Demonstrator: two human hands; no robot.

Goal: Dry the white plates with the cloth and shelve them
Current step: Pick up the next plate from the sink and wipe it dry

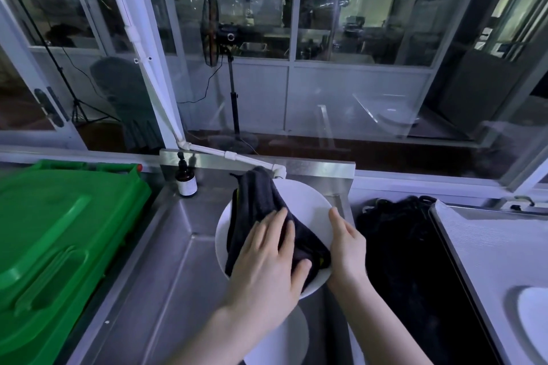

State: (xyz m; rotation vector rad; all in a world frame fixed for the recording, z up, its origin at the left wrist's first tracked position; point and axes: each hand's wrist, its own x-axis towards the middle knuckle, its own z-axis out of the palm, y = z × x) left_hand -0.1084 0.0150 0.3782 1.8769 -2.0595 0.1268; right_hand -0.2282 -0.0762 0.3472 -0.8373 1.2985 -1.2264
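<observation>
Dark cloth lay under the left hand, whose straight fingers pressed it flat onto the white plate, while the right hand gripped the plate's right rim, thumb on top, holding it up over the steel sink. To dry it well, the left hand should rub in round sweeps out to the edge, and the right hand should hold tight, because a wet plate can slip. A second plate sat lower down, and a green bin stood to the left.
</observation>
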